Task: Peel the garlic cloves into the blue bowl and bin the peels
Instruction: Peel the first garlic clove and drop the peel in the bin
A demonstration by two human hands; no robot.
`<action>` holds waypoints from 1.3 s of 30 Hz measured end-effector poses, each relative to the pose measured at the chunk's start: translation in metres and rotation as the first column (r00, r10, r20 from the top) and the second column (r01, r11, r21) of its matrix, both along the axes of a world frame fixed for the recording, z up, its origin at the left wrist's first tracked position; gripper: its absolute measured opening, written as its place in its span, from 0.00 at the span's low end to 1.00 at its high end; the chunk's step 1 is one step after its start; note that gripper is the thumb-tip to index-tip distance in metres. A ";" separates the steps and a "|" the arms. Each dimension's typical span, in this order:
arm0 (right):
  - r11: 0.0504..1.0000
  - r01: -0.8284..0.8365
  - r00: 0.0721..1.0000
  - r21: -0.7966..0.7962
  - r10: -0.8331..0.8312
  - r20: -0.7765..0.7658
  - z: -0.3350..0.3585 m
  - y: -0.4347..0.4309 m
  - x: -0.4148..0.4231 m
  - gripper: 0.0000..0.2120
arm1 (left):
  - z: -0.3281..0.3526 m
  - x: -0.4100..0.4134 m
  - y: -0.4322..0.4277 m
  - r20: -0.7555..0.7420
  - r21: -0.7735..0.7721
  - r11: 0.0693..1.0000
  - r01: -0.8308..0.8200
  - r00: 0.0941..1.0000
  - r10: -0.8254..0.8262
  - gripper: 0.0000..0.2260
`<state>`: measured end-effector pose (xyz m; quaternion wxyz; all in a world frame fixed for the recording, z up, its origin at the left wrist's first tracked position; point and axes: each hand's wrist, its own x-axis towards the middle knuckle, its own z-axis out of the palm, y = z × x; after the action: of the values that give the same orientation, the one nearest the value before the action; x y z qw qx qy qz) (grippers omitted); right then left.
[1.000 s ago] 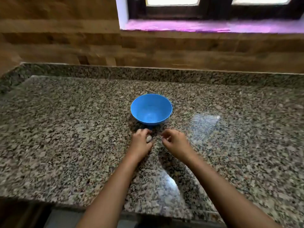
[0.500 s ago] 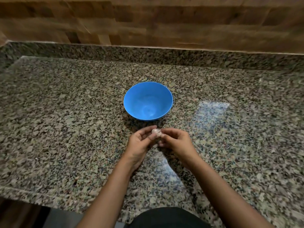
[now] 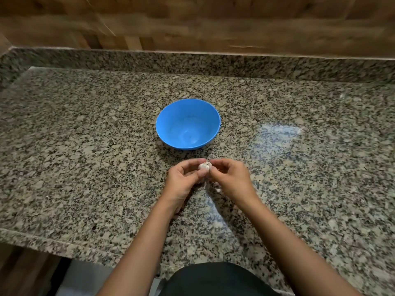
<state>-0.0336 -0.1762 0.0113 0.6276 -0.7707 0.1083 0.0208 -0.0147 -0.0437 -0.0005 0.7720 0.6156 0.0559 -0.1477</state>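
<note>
On your granite desk [image 3: 85, 146] stands the empty blue bowl [image 3: 165, 113]. Just in front, your left hand [image 3: 182, 181] and right hand [image 3: 232, 178] pinch one papery garlic [image 3: 204, 166] between curled fingers [image 3: 222, 165]. Steady it with the left and tear the skin from its tip with the right.

Near the blue bowl [image 3: 169, 124], left hand [image 3: 184, 182] and right hand [image 3: 232, 178], fingers curled, seemingly pinch one garlic [image 3: 204, 166] together.

One wide-angle camera, worn on the person's head, looks forward and steeply down at a granite counter [image 3: 85, 167] from close above. The wooden wall [image 3: 213, 22] fills the far, top edge. The blue bowl [image 3: 205, 116] sits near centre; the left hand [image 3: 183, 180] and right hand [image 3: 232, 178] enter from the near, bottom edge.
</note>
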 end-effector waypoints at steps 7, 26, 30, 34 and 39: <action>0.953 -0.002 0.995 -0.303 0.033 0.099 0.002 0.007 -0.002 0.07 | -0.001 -0.002 0.001 0.048 0.075 0.997 0.011 0.999 -0.015 0.11; 0.878 -0.220 0.966 -0.425 0.137 -0.218 0.010 -0.016 0.002 0.06 | -0.014 -0.012 0.011 0.326 0.774 0.590 -0.229 0.944 -0.060 0.22; 0.949 -0.177 0.960 -0.262 0.108 -0.258 0.013 -0.021 0.003 0.03 | -0.023 -0.027 0.006 0.486 0.752 0.607 -0.257 0.838 -0.247 0.20; 0.948 0.001 0.927 0.318 0.119 -0.357 0.022 -0.029 -0.007 0.04 | -0.014 -0.025 0.000 0.376 0.599 0.800 -0.037 0.895 -0.240 0.14; 0.864 0.076 0.905 0.498 0.150 -0.397 0.019 -0.032 -0.015 0.05 | -0.010 -0.025 -0.005 0.283 0.380 0.924 0.050 0.944 -0.168 0.08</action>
<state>-0.0484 -0.2087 0.0307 0.7671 -0.5593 0.2173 0.2270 -0.0398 -0.0483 -0.0105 0.6327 0.7668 -0.0741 -0.0791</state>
